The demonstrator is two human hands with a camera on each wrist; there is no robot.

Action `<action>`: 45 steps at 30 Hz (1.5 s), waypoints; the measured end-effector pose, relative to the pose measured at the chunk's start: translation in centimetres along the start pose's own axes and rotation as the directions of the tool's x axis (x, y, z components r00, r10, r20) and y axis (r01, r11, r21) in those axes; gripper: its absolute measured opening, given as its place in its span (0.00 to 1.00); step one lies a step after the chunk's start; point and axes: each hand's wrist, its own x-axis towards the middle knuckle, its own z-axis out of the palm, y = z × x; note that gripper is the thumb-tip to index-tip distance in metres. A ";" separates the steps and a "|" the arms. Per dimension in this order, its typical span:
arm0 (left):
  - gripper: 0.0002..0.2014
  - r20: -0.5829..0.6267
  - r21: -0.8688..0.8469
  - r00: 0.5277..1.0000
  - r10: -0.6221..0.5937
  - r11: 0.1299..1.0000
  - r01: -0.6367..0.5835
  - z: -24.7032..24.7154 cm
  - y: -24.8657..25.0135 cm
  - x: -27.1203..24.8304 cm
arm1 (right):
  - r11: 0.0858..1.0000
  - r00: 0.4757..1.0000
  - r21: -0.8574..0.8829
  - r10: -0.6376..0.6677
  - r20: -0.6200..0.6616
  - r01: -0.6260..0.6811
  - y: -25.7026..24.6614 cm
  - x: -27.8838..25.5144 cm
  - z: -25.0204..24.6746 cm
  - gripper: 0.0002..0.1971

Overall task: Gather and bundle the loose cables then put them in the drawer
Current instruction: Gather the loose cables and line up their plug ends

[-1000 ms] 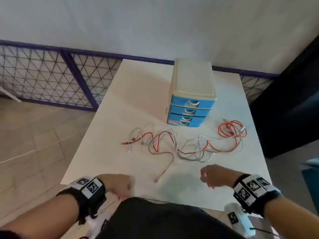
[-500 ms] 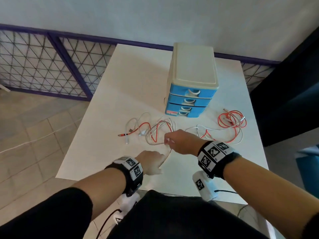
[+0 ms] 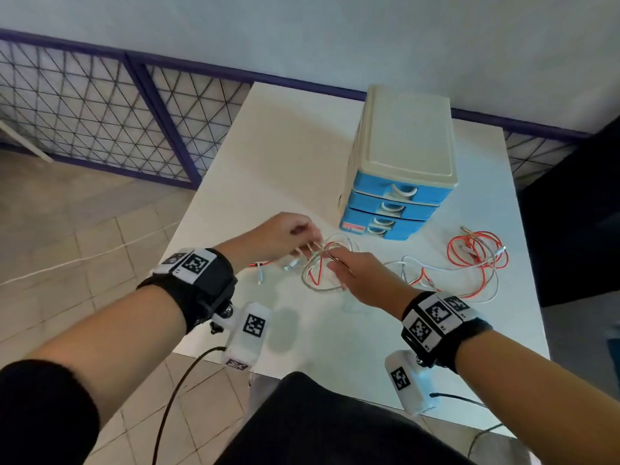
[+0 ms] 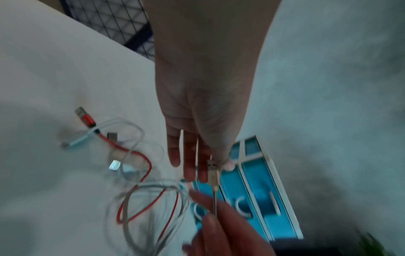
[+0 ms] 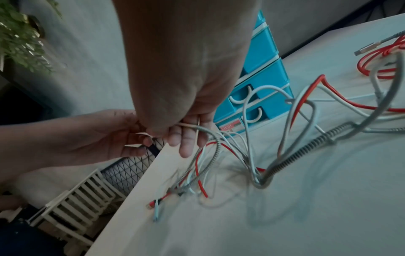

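Note:
A tangle of grey, white and red cables [image 3: 320, 280] lies on the white table [image 3: 285, 156] in front of a cream drawer unit [image 3: 406, 152] with three blue drawers, all closed. My left hand [image 3: 303, 245] pinches the plug end of the grey braided cable [image 4: 212, 170] between thumb and fingers. My right hand [image 3: 335, 263] grips the same grey cable [image 5: 203, 129] a little further along, lifting it off the table. A red cable coil [image 3: 476, 255] lies apart at the right. Red and blue plugs [image 4: 84, 118] rest left of my left hand.
The table's left edge [image 5: 140, 175] runs close to the cables, with tiled floor [image 3: 67, 229] and a mesh fence [image 3: 84, 105] beyond. A dark panel [image 3: 577, 213] stands off the table's right side. Bare tabletop [image 3: 335, 337] lies between the cables and me.
Both hands moved from the near table edge up to the tangle. They took hold of the grey cable's end and raised it off the table.

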 end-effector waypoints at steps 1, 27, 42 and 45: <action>0.11 -0.082 -0.066 0.996 -0.018 0.998 0.013 -1.0 -0.1 0.3 | 1.000 0.999 0.004 -0.010 -0.030 0.010 -0.1 0.3 -0.3 0.15; 0.06 -0.294 0.412 0.940 0.173 0.910 -0.039 -3.6 -2.1 0.4 | 0.969 0.951 0.247 0.063 -0.303 0.015 -2.8 6.2 -2.8 0.07; 0.05 -0.417 0.159 0.908 0.045 0.987 0.023 -0.9 -3.3 3.4 | 0.914 0.935 0.334 0.302 -0.184 -0.230 -1.7 5.5 -5.3 0.12; 0.08 -0.269 0.394 0.961 -0.061 0.904 0.168 0.9 -6.3 3.4 | 0.873 0.911 0.399 0.374 -0.176 -0.282 -1.2 5.0 -5.8 0.09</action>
